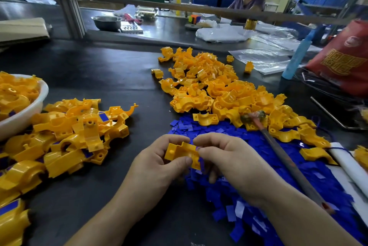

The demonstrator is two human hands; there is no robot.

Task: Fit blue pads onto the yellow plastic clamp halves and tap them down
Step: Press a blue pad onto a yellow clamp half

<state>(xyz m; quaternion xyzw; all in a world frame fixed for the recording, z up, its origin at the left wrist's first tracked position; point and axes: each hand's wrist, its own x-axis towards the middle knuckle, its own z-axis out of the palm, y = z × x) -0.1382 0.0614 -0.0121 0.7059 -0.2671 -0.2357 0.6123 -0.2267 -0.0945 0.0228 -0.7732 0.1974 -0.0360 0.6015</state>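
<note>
Black bench (119, 78); clamp half (182, 153), long axis crosswise

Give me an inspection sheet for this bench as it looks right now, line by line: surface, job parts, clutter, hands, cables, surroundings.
Surface: dark table, largely covered by parts.
Job's things: clamp half held above the table; bare clamp pile behind it; padded clamp pile at left, more clamps in the white bowl; blue pads heaped under the right hand; hammer lying across pads and clamps.
Clutter: clear bags, blue tube and red bag at right.
Grippers: left hand and right hand both pinch the clamp half.
Cables: thin dark strands by the red bag; cannot tell if cables.
Surroundings: second bench with a metal bowl; a person seated beyond.
</note>
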